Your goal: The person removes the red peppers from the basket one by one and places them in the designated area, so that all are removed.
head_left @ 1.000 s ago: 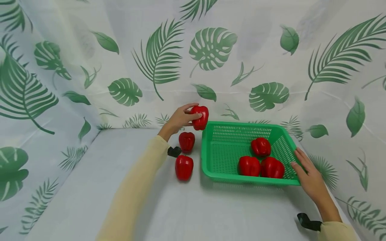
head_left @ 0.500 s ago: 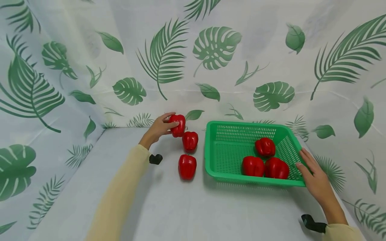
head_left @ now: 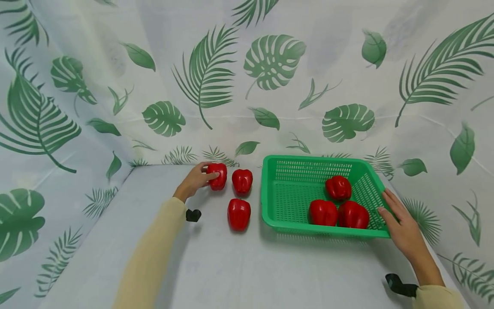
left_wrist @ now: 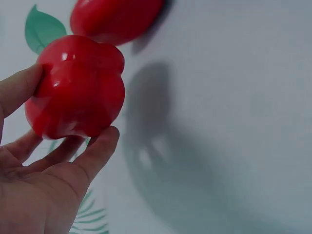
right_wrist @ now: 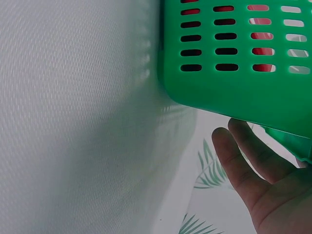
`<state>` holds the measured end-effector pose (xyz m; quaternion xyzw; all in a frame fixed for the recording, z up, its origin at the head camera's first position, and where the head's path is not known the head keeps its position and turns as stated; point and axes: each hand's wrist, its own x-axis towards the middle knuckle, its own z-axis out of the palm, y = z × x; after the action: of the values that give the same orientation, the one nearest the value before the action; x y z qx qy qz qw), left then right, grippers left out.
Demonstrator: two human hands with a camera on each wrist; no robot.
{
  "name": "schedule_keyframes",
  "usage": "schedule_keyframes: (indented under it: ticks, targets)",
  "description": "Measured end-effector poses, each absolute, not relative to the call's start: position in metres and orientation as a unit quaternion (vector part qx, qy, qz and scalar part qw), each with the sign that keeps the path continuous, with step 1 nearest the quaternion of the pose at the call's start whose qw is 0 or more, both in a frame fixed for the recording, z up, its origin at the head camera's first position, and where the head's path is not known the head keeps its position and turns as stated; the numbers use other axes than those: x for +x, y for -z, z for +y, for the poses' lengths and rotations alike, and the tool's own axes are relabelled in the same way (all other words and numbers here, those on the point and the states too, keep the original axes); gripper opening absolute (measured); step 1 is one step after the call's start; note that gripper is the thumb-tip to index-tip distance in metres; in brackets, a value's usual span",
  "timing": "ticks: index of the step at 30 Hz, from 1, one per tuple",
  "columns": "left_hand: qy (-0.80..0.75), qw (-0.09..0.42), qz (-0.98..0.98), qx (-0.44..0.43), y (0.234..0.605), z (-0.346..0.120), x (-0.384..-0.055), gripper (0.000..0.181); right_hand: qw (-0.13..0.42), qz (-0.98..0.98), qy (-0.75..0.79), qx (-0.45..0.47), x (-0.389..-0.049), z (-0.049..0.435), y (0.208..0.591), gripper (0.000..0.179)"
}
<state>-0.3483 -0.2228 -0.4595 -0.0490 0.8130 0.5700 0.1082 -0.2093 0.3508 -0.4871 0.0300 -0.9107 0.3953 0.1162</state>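
With three red bell peppers [head_left: 323, 213] inside the green plastic basket [head_left: 308, 159] and three left of it, we seem halfway along, our left hand [head_left: 194, 179] pinching the leftmost pepper [head_left: 218, 178], our right hand [head_left: 403, 229] resting, fingers extended, against its right end.

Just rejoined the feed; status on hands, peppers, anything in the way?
Left hand gripping a red pepper, two loose peppers close by. Right hand at right end of green basket; three peppers inside. No obstruction visible.
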Motion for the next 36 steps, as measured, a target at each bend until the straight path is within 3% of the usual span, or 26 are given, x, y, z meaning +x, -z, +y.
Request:
schedule_keyframes:
  ticks: [25,36]
  targets:
    - [-0.553,0.119,0.824,-0.043,0.486,-0.216,-0.349,0.071,0.128,-0.903,-0.408,0.035,-0.209,0.350,0.488,0.060]
    - [-0.547,0.102,0.830,-0.023,0.471,-0.217,-0.350,0.095,0.129,-0.906,-0.402,0.031,-0.210,0.350,0.486,0.060]
